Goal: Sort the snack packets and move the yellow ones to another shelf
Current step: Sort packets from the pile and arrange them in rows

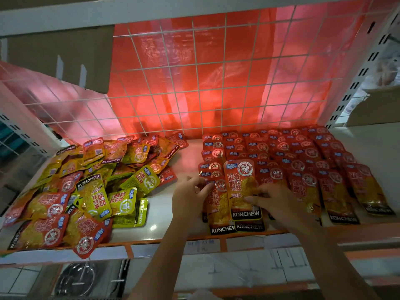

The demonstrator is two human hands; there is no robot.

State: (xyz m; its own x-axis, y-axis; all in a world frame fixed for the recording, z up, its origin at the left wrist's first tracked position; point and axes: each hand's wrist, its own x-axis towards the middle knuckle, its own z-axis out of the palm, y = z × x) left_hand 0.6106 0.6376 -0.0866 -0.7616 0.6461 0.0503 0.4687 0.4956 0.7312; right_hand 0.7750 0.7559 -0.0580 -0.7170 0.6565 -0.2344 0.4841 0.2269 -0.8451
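On the white shelf (164, 204) a loose heap of mixed packets lies at the left, with yellow packets (127, 202) among red ones (46, 230). At the right, red packets (303, 161) lie in neat overlapping rows. My left hand (190, 200) pinches the left edge of a red packet (217, 204) in the front of the leftmost row. My right hand (275, 200) holds the right edge of the top red packet (242, 187) beside it, fingers curled on it.
A white wire grid (194, 83) with red plastic sheeting behind closes the back of the shelf. A brown cardboard sheet (65, 55) hangs at the upper left. White perforated uprights (355, 83) stand at both sides. An orange-edged shelf lip (238, 237) runs along the front.
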